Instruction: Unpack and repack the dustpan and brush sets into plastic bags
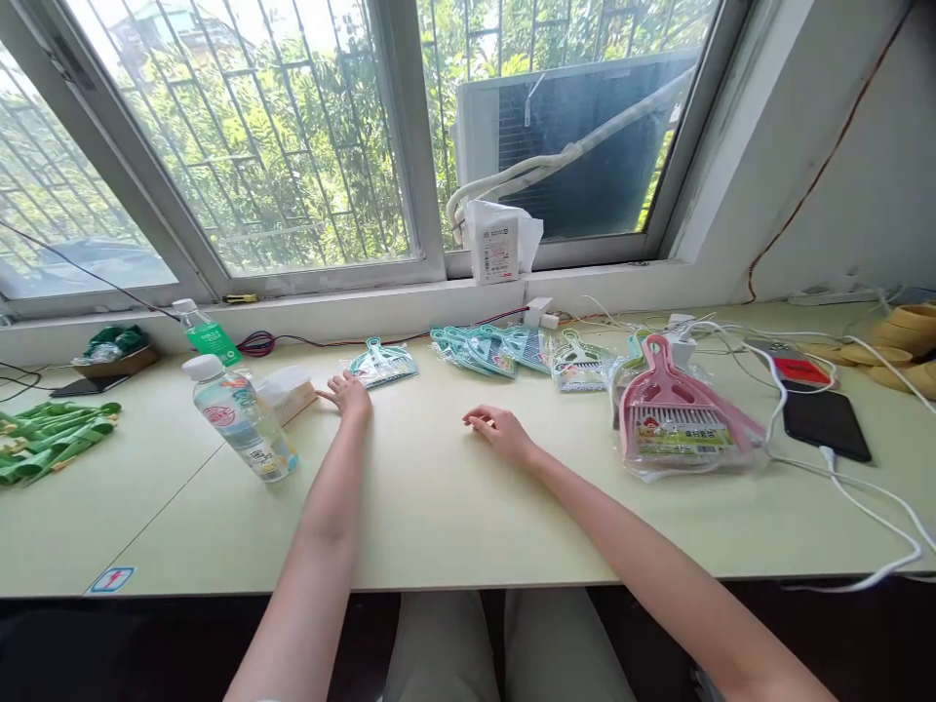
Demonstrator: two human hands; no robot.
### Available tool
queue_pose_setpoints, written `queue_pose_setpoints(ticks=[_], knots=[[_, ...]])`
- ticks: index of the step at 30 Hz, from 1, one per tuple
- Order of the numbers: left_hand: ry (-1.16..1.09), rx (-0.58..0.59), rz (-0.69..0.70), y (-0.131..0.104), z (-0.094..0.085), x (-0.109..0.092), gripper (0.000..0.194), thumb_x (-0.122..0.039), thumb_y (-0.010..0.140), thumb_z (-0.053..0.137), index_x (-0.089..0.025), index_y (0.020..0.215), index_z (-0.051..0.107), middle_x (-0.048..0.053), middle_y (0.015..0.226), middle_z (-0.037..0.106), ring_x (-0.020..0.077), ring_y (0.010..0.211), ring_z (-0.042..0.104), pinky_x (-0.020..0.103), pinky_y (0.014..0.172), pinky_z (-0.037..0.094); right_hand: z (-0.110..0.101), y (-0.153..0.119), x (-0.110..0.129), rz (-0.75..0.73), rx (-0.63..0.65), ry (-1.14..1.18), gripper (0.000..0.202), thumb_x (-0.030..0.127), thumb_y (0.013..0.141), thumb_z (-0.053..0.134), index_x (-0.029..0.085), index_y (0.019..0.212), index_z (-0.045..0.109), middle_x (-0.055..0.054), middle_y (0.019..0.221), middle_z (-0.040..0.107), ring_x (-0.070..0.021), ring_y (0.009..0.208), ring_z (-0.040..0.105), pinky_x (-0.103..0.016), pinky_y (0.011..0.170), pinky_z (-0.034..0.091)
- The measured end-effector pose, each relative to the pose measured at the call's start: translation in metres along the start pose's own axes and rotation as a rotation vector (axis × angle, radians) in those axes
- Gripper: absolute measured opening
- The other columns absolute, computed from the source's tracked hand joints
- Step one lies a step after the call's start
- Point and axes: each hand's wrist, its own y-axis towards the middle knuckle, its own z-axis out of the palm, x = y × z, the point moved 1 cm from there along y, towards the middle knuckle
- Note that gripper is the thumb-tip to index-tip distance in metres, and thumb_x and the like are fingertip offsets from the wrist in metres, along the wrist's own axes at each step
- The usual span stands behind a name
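Note:
My left hand [346,398] rests on the pale table with its fingers spread, at the near left edge of a small wrapped teal dustpan set [382,364]. My right hand [497,430] lies on the table right of the middle, fingers loosely curled and partly apart, with nothing visible in it. Beyond it lies a row of wrapped teal dustpan sets [479,349], with a paler wrapped set [577,363] at its right end. Further right, a larger pink dustpan and brush set [677,414] in clear wrap lies on the table.
A clear bottle [245,421] and tissue pack [288,392] stand left of my left hand. Behind them is a green-labelled bottle [210,336]. Green rolled items [62,437] lie far left. A black phone [826,423] and white cables [874,502] lie right.

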Motion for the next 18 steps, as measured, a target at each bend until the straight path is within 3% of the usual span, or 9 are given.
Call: queue_pose_setpoints(ticks=[3,6,8,10,12,15,18], knots=[[-0.013,-0.125,0.140,-0.004,0.006,-0.020,0.049,-0.005,0.088,0.033,-0.010,0.136,0.043,0.027,0.150,0.034,0.0358,0.148,0.018,0.073,0.110,0.019,-0.001,0.001,0.001,0.000,0.009,-0.017,0.023,0.033,0.091,0.049,0.024,0.091,0.069,-0.004,0.095,0.075,-0.0199,0.088,0.067,-0.032,0.074,0.047],[-0.121,-0.173,0.406,-0.017,0.011,-0.061,0.048,-0.006,0.090,0.032,-0.016,0.135,0.046,0.019,0.154,0.033,0.0285,0.151,0.016,0.064,0.120,0.010,0.001,0.002,0.001,-0.013,0.007,-0.016,0.022,0.032,0.091,0.049,0.023,0.089,0.070,-0.004,0.094,0.075,-0.0196,0.086,0.067,-0.032,0.073,0.047],[-0.193,-0.041,0.680,-0.034,0.019,-0.101,0.045,-0.007,0.090,0.033,-0.018,0.128,0.055,0.017,0.150,0.040,0.0259,0.149,0.024,0.056,0.123,0.008,0.001,0.003,0.001,-0.029,-0.027,0.011,0.022,0.032,0.090,0.050,0.024,0.087,0.070,-0.004,0.091,0.075,-0.0192,0.081,0.067,-0.032,0.072,0.048],[-0.288,0.164,0.950,-0.057,0.032,-0.148,0.043,-0.005,0.087,0.035,-0.018,0.118,0.062,0.016,0.145,0.047,0.0260,0.146,0.030,0.054,0.123,0.010,-0.002,0.004,0.002,-0.046,-0.127,0.063,0.023,0.034,0.090,0.050,0.024,0.088,0.070,-0.004,0.084,0.074,-0.0188,0.075,0.068,-0.032,0.071,0.050],[-0.421,0.345,1.119,-0.083,0.043,-0.195,0.042,-0.003,0.083,0.040,-0.019,0.113,0.065,0.015,0.139,0.054,0.0273,0.144,0.034,0.054,0.123,0.011,-0.007,0.003,0.005,-0.054,-0.262,0.126,0.025,0.038,0.091,0.049,0.024,0.092,0.070,-0.004,0.078,0.073,-0.0187,0.068,0.067,-0.033,0.069,0.051],[-0.679,0.562,1.088,-0.119,0.054,-0.249,0.037,-0.005,0.082,0.047,-0.021,0.109,0.067,0.011,0.119,0.064,0.0282,0.137,0.044,0.053,0.121,0.018,-0.019,0.002,0.010,-0.039,-0.419,0.202,0.031,0.044,0.092,0.048,0.023,0.098,0.070,-0.003,0.071,0.071,-0.0183,0.057,0.064,-0.033,0.063,0.053],[-0.946,0.601,0.869,-0.147,0.056,-0.271,0.023,-0.015,0.089,0.055,-0.019,0.107,0.068,0.010,0.105,0.066,0.0261,0.122,0.055,0.046,0.114,0.034,-0.029,0.001,0.012,-0.002,-0.503,0.246,0.034,0.047,0.091,0.048,0.023,0.100,0.069,-0.003,0.067,0.070,-0.0186,0.054,0.063,-0.033,0.059,0.053]])
